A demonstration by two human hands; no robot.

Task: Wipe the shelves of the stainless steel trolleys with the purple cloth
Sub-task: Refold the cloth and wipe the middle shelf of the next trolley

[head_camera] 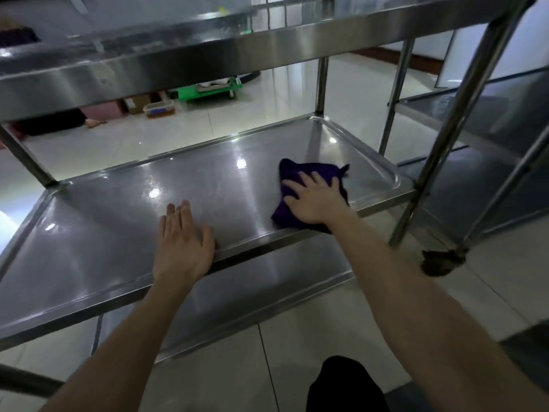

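purple cloth (312,171) | right grip (315,200) open flat on it (palm down) | left grip (181,242) open on shelf (118,221)

The single wide-angle head camera is looking forward and down, apparently from a crouch, sitting close over the flat stainless steel trolley shelf (118,221).

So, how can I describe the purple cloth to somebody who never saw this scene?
Start at the nearest stainless steel trolley and find its middle shelf. Near the shelf's right end, the purple cloth lies under the flat right hand. It is the only dark, soft thing on that shiny metal.
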